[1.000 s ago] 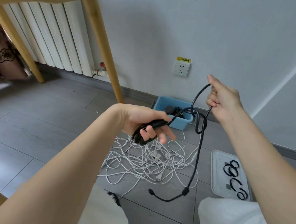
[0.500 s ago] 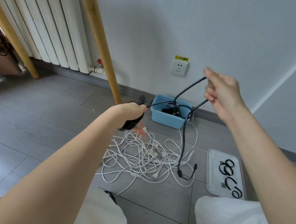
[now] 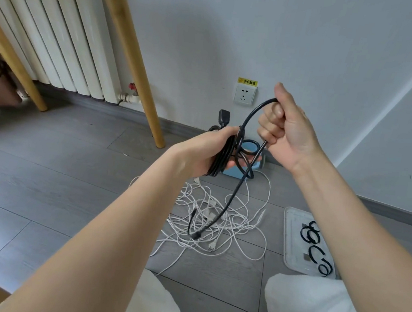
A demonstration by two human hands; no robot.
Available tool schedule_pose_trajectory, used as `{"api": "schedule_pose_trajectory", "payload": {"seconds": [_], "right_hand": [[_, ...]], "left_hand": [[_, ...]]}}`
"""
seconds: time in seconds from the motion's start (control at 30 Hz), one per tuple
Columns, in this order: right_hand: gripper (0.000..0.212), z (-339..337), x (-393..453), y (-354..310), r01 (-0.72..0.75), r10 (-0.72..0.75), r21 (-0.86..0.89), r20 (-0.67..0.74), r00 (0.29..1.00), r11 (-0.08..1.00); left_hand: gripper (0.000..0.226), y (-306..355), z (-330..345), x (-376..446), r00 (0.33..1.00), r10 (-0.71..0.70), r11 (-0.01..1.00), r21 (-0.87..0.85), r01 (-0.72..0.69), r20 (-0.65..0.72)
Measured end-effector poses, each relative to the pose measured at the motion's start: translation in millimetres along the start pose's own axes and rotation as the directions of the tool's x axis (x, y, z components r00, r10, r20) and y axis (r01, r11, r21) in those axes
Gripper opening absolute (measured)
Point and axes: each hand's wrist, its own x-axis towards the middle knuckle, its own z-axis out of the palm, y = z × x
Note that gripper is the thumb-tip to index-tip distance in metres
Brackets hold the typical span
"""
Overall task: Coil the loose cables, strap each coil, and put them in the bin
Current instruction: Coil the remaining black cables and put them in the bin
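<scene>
The left hand (image 3: 205,153) grips the coiled black cable (image 3: 228,155), and the right hand (image 3: 286,131) clenches its loose loop, both hiding most of the blue bin (image 3: 256,171). Tangled white cables (image 3: 219,215) lie on the floor beside a white tray (image 3: 290,236) of black straps (image 3: 312,245).

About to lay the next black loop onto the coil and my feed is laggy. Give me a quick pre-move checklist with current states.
1. Left hand grips the black coil: ok.
2. Right hand holds the feed loop of the black cable: ok.
3. Hanging tail end free of the white cables: cannot tell, it overlaps them.
4. Straps ready on the white tray: ok.
5. Blue bin unobstructed: cannot tell, hands hide it.
</scene>
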Motion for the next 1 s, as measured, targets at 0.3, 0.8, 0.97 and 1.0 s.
{"api": "schedule_pose_trajectory", "payload": {"seconds": [0.3,0.8,0.97,1.0], "right_hand": [[0.053,-6,1,-1,0.317,-0.410,-0.563,-0.042,0.911,0.763],[0.054,-23,-10,22,0.344,-0.428,-0.878,0.466,0.775,-0.333],[0.028,-14,-16,27,0.455,-0.488,-0.776,0.629,0.606,-0.436],[0.020,-12,-18,32,0.550,-0.407,-0.754,0.657,0.635,-0.360]], "left_hand": [[0.035,-7,-8,6,0.997,0.058,0.946,0.321,-0.039,-0.050],[0.029,-3,-29,13,0.952,0.099,0.991,-0.058,-0.120,-0.290],[0.033,2,-28,11,0.951,0.083,0.965,-0.216,-0.152,-0.298],[0.035,2,-28,11,0.953,0.078,0.957,-0.244,-0.154,-0.293]]}}
